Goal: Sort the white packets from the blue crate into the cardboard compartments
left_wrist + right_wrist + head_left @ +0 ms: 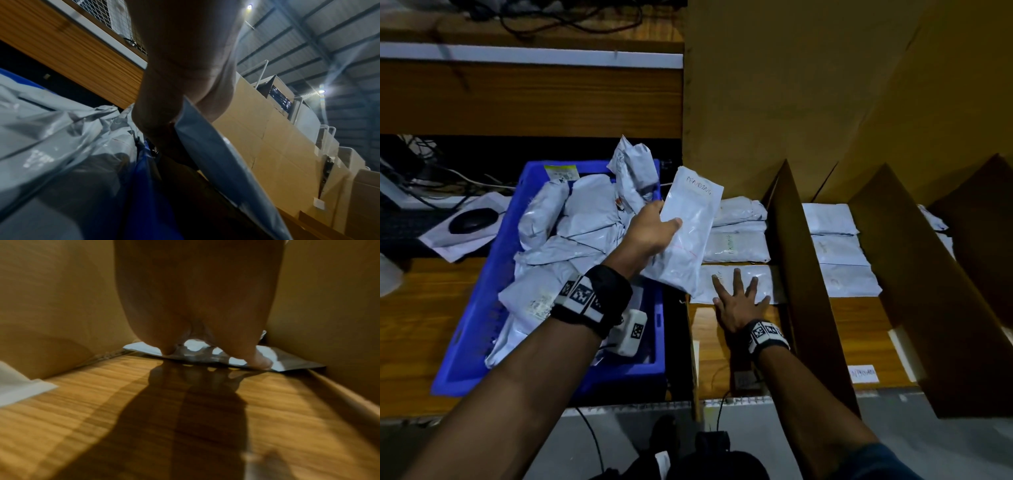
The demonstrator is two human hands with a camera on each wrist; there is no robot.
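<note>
The blue crate (479, 308) at the left holds a heap of white packets (571, 222). My left hand (664, 219) grips one white packet (688, 236), marked "PENDING", in the air between the crate and the first cardboard compartment (726, 353). In the left wrist view the same packet (216, 154) runs out from under my thumb. My right hand (739, 291) lies flat, fingers spread, on the nearest packet (763, 277) inside that compartment. In the right wrist view its fingertips (261, 361) press on that packet (287, 365). Two more packets (736, 246) lie behind it.
Cardboard dividers (801, 257) separate the compartments, and a tall cardboard wall (791, 102) stands behind. The second compartment holds packets (835, 250) and a paper label (863, 373) at its front. A black mouse (470, 221) and cables lie left of the crate.
</note>
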